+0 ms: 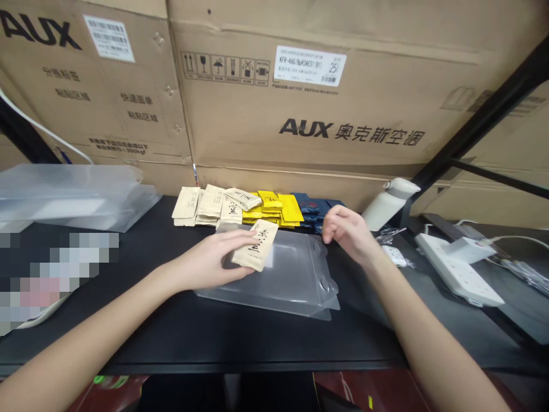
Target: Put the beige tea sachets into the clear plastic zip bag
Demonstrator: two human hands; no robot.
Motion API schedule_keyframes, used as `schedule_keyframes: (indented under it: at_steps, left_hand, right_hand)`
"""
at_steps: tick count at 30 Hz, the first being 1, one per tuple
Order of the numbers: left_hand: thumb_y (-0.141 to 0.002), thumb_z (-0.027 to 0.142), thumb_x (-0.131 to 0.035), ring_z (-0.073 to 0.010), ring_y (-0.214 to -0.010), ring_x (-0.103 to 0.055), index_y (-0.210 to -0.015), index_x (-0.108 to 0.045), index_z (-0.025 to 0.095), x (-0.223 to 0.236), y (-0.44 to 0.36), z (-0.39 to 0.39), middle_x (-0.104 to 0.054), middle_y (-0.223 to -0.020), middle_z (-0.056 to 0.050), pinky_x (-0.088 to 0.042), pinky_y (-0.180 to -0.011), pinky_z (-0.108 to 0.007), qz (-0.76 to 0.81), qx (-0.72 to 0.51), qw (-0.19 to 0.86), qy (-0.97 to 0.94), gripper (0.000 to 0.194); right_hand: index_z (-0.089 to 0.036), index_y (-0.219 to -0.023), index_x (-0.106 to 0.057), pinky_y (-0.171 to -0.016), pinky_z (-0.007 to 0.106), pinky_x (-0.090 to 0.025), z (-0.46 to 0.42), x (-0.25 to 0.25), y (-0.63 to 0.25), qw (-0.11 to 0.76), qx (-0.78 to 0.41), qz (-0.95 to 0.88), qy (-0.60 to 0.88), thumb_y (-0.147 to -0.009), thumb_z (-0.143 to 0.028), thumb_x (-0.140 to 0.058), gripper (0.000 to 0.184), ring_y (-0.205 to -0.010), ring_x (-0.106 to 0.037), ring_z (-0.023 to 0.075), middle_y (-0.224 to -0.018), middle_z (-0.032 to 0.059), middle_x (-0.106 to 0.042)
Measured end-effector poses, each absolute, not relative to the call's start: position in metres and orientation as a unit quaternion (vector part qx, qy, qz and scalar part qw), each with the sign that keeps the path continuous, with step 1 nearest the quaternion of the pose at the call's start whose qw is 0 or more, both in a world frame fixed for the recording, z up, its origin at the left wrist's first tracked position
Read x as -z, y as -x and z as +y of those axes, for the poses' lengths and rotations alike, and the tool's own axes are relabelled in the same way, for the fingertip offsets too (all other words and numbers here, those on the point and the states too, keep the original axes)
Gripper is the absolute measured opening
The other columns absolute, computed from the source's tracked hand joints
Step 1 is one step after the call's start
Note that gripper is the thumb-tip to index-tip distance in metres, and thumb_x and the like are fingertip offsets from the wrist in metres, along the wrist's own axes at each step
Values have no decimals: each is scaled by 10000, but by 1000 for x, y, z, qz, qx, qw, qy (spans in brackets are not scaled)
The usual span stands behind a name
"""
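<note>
My left hand (214,257) grips a small beige paper packet (262,246) with black brush lettering, thumb below and fingers on top. The packet is tilted above a clear plastic folder (295,269) lying on the black desk. My right hand (346,233) is by the folder's upper right corner, in front of the dark blue packets (309,206). Its fingers are curled together, and anything between them is hidden. Behind the folder, beige packets (210,203), yellow packets (291,209) and the blue ones lie in a row of overlapping piles.
A stack of clear plastic folders (72,194) lies on the left. At right stand a white bottle (386,203) and a white power strip (458,269) with cables. Large cardboard boxes (240,131) wall off the back; a black metal bar (476,120) slants at right.
</note>
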State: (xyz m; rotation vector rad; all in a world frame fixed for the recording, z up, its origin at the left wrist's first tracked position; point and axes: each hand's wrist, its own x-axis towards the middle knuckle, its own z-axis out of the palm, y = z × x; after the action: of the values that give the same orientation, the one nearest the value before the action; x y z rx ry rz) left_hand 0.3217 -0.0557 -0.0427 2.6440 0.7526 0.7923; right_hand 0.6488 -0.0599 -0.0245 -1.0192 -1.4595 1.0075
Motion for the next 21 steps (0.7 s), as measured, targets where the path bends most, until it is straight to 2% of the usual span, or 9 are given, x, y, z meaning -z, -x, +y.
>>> schedule_keyframes:
  at_steps: [2, 4, 6, 9, 12, 14, 16, 18, 21]
  left_hand:
    - [-846, 316, -682, -273, -1246, -593, -1275, -612, 201, 45, -326, -61, -614, -1368, -121, -488, -1059, -461, 243, -295, 148, -912, 450]
    - [-859, 277, -665, -257, -1235, -601, -1267, -610, 203, 46, -330, -65, -615, -1364, -115, -504, -1043, -435, 224, -303, 159, -912, 419]
    - [-874, 244, -641, -243, -1232, -603, -1256, -607, 214, 44, -331, -68, -622, -1356, -102, -509, -1037, -424, 210, -297, 168, -916, 385]
    - [-888, 199, -614, -230, -1228, -606, -1238, -608, 231, 41, -332, -68, -639, -1338, -77, -504, -1037, -418, 200, -284, 183, -920, 351]
    - [-886, 203, -637, -219, -1192, -631, -1203, -624, 226, 41, -332, -66, -674, -1289, -64, -509, -1026, -390, 203, -300, 201, -910, 319]
    - [-874, 227, -672, -216, -1151, -657, -1171, -639, 217, 41, -332, -65, -706, -1237, -61, -518, -1011, -370, 210, -332, 205, -896, 300]
    - [-859, 250, -701, -213, -1103, -683, -1131, -658, 211, 41, -332, -66, -731, -1190, -58, -531, -985, -350, 211, -371, 207, -880, 278]
    - [-856, 260, -708, -203, -1034, -709, -1090, -673, 206, 39, -333, -69, -752, -1138, -55, -554, -933, -323, 210, -400, 213, -866, 243]
    - [-866, 264, -695, -176, -888, -722, -1067, -678, 201, 34, -334, -74, -773, -1025, -44, -575, -811, -285, 226, -418, 207, -856, 210]
  right_hand:
    - [-230, -888, -658, -786, 344, -584, -64, 31, -627, 515, -327, -674, 418, -753, -405, -782, 254, -836, -705, 184, -903, 47, -727]
    - [-245, -1155, -650, -1011, 456, -504, -71, 37, -612, 433, -306, -753, 390, -756, -372, -789, 441, -1112, -655, 251, -1214, 90, -681]
    - [-263, -1286, -607, -1101, 512, -417, -77, 41, -605, 365, -279, -806, 373, -744, -372, -804, 587, -1257, -571, 290, -1347, 95, -617]
    - [-293, -1340, -587, -1147, 545, -337, -81, 44, -605, 306, -244, -848, 357, -724, -391, -824, 667, -1361, -474, 313, -1445, 90, -542]
    - [-310, -1366, -564, -1162, 561, -298, -80, 45, -607, 280, -233, -866, 341, -688, -410, -849, 742, -1408, -414, 321, -1510, 91, -467]
    - [-305, -1364, -565, -1149, 554, -324, -79, 45, -606, 296, -224, -867, 332, -669, -395, -865, 763, -1388, -443, 316, -1482, 94, -503]
    - [-286, -1300, -620, -1083, 520, -417, -78, 47, -604, 341, -209, -856, 327, -714, -329, -842, 628, -1286, -551, 294, -1361, 93, -619]
    - [-259, -1176, -695, -962, 461, -508, -77, 49, -602, 397, -188, -839, 321, -797, -244, -768, 385, -1104, -658, 256, -1172, 83, -724]
    - [-235, -995, -748, -824, 401, -542, -76, 54, -601, 469, -173, -809, 308, -833, -193, -712, 171, -885, -692, 220, -953, 63, -771]
